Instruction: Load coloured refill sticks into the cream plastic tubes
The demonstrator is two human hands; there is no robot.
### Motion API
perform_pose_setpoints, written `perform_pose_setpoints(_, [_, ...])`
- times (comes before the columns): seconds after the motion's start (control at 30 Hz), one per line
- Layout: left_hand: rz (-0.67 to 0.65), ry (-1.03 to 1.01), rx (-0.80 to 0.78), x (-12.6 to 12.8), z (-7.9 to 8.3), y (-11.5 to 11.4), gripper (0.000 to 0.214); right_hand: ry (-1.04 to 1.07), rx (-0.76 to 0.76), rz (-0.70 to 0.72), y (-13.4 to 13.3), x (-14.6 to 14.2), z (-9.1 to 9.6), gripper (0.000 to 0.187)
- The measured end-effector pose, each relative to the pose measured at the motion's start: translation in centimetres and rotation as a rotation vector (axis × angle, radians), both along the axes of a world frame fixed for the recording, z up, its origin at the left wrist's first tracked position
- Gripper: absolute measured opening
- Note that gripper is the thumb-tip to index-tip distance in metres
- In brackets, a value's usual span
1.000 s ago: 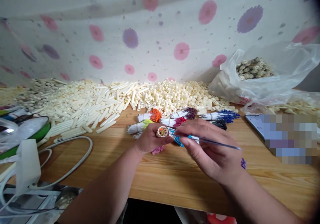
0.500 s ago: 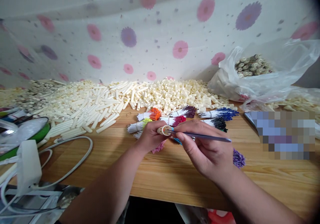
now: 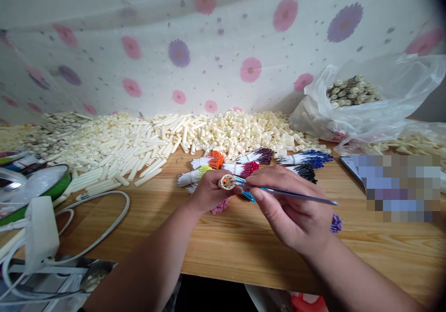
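Observation:
My left hand (image 3: 207, 194) is closed around a cream slotted plastic tube (image 3: 226, 182), like a multicolour pen barrel, its open end facing me. Something orange shows inside that opening. My right hand (image 3: 294, 209) pinches metal tweezers (image 3: 303, 196), whose tips point left and lie just right of the tube's mouth. Whether the tips grip anything is too small to tell. Beyond and below the hands lie bundles of thin white refills with coloured ends: orange (image 3: 216, 159), red (image 3: 249, 168), yellow-green (image 3: 192, 176), blue (image 3: 306, 158) and black (image 3: 302, 173). My hands partly cover several bundles.
Heaps of cream tubes (image 3: 146, 140) and slotted pieces (image 3: 244, 128) line the back of the wooden table (image 3: 223, 249). A plastic bag (image 3: 313, 116) of finished-looking parts stands back right, with a blurred-out flat object (image 3: 400, 189) before it. White cable (image 3: 118, 226) loops at left.
The tweezers and my right hand have shifted slightly right, and the tips have drawn back from the tube's mouth. My left hand stays nearly in place, with the tube turned slightly.

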State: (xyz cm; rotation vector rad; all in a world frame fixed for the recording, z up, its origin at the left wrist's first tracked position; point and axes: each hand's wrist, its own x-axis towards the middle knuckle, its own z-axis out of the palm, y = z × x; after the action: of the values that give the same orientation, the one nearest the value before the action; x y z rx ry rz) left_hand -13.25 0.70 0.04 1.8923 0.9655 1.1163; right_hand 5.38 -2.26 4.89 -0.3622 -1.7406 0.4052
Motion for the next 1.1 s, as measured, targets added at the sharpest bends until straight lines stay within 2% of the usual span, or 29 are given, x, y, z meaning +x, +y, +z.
perform_pose_setpoints(0.3, [-0.035, 0.031, -0.044, 0.3, 0.6, -0.2, 0.033, -0.068, 0.004, 0.003, 0.0, -0.4, -0.1, 0.017])
perform_pose_setpoints(0.63, [-0.067, -0.038, -0.119, 0.2, 0.8, -0.2, 0.035, -0.016, -0.02, 0.028, 0.2, 0.0, -0.2, 0.024])
perform_pose_setpoints(0.7, [0.016, -0.056, -0.116, -0.3, 0.8, 0.2, 0.035, 0.049, -0.083, 0.026, 0.7, 0.4, -0.3, 0.018])
perform_pose_setpoints(0.77, [0.209, -0.158, -0.065, -1.3, 0.8, 1.0, 0.034, 0.117, -0.188, -0.005, 1.3, 0.8, -0.5, 0.011])
perform_pose_setpoints(0.8, [0.322, -0.252, -0.027, -2.0, 0.9, 1.5, 0.032, 0.058, -0.248, -0.017, 1.5, 0.9, -0.6, 0.015])
perform_pose_setpoints(0.83, [0.43, -0.368, 0.001, -2.7, 0.9, 2.0, 0.029, -0.092, -0.296, -0.026, 1.6, 0.7, -0.7, 0.02])
perform_pose_setpoints(0.9, [0.573, -0.559, 0.03, -4.0, 1.0, 3.0, 0.027, -0.608, -0.325, -0.054, 1.4, 0.0, -1.1, 0.024])
perform_pose_setpoints(0.93, [0.622, -0.618, 0.033, -4.5, 1.0, 3.4, 0.026, -0.89, -0.288, -0.069, 1.2, -0.5, -1.4, 0.023])
perform_pose_setpoints(1.0, [0.673, -0.669, 0.032, -5.0, 1.0, 3.9, 0.026, -1.305, -0.174, -0.095, 0.4, -1.7, -2.0, 0.019])
perform_pose_setpoints(1.03, [0.685, -0.684, 0.029, -5.0, 0.9, 4.1, 0.026, -1.431, -0.143, -0.109, -0.1, -2.1, -2.3, 0.018])
perform_pose_setpoints(1.1, [0.676, -0.681, 0.015, -4.7, 0.6, 4.2, 0.026, -1.556, -0.117, -0.137, -0.8, -2.7, -2.8, 0.019])
